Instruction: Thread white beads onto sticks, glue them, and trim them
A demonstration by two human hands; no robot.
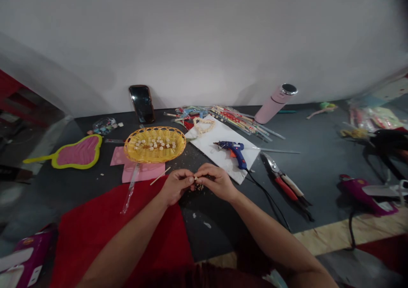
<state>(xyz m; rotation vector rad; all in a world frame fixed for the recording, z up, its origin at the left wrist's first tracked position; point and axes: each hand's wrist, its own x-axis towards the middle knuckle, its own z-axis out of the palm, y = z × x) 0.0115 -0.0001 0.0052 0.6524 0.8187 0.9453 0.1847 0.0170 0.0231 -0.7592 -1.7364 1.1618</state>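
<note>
Basket (155, 152) holds pale small pieces (155, 143).

A single head-worn camera looks forward and steeply down from above the person's forearms, close over the dark surface (318, 152). It faces a pale wall (204, 37) at the far edge. The wide lens bends the edges, taking in the surface from side to side.

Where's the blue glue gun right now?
In the head view the blue glue gun lies on the white sheet, right of the yellow basket and left of the pruning shears, just beyond the right hand.
</note>
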